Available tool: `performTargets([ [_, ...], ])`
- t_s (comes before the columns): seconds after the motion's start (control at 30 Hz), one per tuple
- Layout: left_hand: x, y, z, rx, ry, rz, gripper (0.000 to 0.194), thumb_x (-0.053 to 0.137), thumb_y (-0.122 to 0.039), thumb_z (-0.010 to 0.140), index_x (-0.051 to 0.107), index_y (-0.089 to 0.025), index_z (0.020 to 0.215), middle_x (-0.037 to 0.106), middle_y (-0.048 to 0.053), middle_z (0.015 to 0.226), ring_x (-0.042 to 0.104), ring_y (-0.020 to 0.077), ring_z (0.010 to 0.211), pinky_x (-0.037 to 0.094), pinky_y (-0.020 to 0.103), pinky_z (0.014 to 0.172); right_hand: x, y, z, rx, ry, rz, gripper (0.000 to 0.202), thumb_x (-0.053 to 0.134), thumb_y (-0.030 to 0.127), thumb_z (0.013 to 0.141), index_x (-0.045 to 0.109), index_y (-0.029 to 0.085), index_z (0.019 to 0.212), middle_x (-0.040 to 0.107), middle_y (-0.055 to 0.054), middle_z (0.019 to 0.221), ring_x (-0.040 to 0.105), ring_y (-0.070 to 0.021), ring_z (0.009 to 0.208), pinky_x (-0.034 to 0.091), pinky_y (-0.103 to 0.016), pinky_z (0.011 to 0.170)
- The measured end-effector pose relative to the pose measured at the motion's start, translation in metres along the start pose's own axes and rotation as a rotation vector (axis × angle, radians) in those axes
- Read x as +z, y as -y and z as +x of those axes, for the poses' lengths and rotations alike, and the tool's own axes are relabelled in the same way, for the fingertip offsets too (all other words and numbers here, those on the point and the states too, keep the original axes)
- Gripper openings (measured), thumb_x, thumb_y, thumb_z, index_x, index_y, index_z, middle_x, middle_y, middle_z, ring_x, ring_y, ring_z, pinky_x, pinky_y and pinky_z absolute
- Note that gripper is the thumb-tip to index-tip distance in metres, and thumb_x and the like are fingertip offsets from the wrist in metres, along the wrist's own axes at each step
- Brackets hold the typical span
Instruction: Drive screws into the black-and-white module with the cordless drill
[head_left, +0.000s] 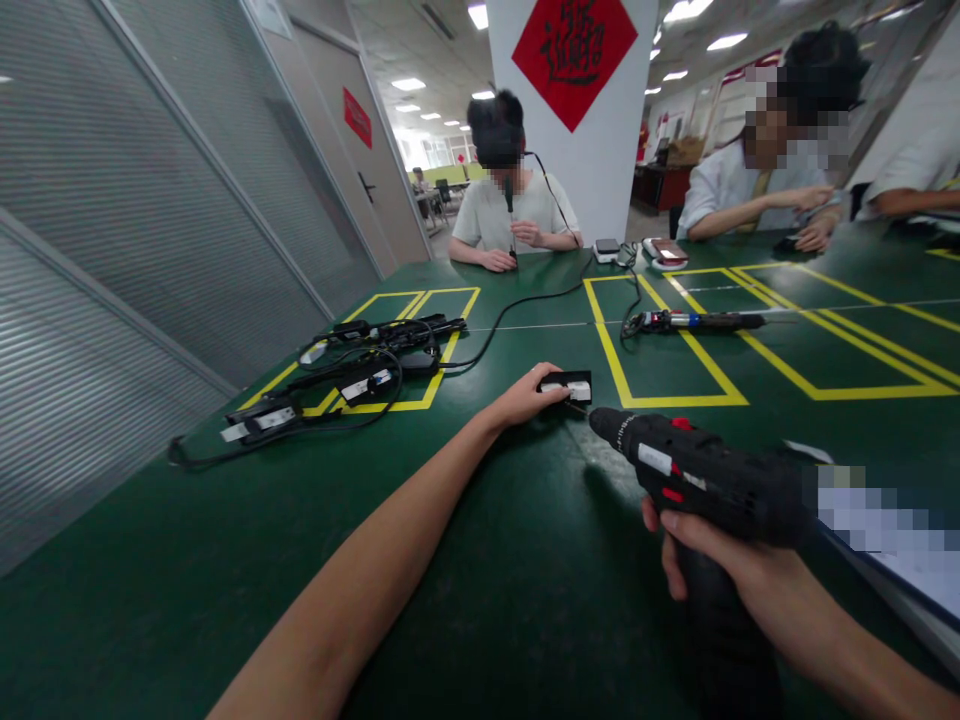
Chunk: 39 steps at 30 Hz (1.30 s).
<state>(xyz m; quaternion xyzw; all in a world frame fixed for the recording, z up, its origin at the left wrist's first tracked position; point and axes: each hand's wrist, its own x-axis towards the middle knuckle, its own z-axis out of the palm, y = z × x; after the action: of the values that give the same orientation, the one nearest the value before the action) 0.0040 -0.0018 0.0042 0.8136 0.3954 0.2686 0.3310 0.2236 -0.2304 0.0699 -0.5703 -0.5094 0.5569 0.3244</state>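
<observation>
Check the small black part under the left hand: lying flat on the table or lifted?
Lying flat. The small black part rests on the green table, left hand pressing its near end; the drill in the right hand points its tip at it.

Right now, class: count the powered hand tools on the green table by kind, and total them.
Cordless drill, held in the right hand: 1
Inline electric screwdriver, lying in a yellow-marked box: 1
Total: 2

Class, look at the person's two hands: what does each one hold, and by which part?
The right hand grips the black power drill by its handle. The left hand presses on the left end of a small black device.
</observation>
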Motion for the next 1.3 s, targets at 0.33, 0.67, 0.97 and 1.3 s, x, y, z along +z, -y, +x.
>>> performTargets([
  [0.33, 0.0001, 0.0006, -0.001, 0.011, 0.006, -0.02, 0.045, 0.054, -0.046, 0.079, 0.051, -0.018, 0.114, 0.056, 0.006, 0.111, 0.054, 0.0189, 0.101, 0.042, 0.033, 0.093, 0.0003, 0.0014, 0.0004, -0.031, 0.006, -0.001, 0.029, 0.044, 0.044, 0.089, 0.057, 0.018, 0.088, 0.061, 0.003, 0.054, 0.054, -0.0173, 0.058, 0.034, -0.032, 0.063],
  [0.67, 0.0017, 0.0022, -0.0001, 0.032, -0.012, -0.02, 0.044, 0.056, -0.045, 0.079, 0.053, -0.018, 0.113, 0.055, 0.006, 0.112, 0.053, 0.0197, 0.103, 0.041, 0.033, 0.096, 0.0012, -0.0024, -0.0005, -0.008, -0.01, 0.018, 0.03, 0.047, 0.046, 0.087, 0.058, 0.018, 0.088, 0.062, 0.003, 0.055, 0.053, -0.0171, 0.055, 0.033, -0.033, 0.06],
  [0.97, 0.0036, -0.0003, -0.0025, 0.002, -0.024, -0.05, 0.044, 0.056, -0.044, 0.079, 0.052, -0.018, 0.115, 0.056, 0.006, 0.112, 0.053, 0.02, 0.103, 0.042, 0.034, 0.094, 0.0018, 0.0036, -0.0019, -0.033, -0.019, -0.004, 0.028, 0.048, 0.045, 0.087, 0.058, 0.019, 0.086, 0.061, 0.003, 0.053, 0.056, -0.0187, 0.059, 0.036, -0.034, 0.07],
  [1.3, 0.0057, -0.0046, -0.0054, -0.001, -0.057, -0.07, 0.043, 0.056, -0.042, 0.079, 0.053, -0.019, 0.116, 0.054, 0.006, 0.115, 0.053, 0.0206, 0.106, 0.041, 0.035, 0.097, 0.0024, 0.0049, -0.004, -0.01, -0.021, 0.006, 0.027, 0.05, 0.045, 0.086, 0.059, 0.019, 0.086, 0.061, 0.003, 0.055, 0.058, -0.0193, 0.062, 0.038, -0.034, 0.073],
])
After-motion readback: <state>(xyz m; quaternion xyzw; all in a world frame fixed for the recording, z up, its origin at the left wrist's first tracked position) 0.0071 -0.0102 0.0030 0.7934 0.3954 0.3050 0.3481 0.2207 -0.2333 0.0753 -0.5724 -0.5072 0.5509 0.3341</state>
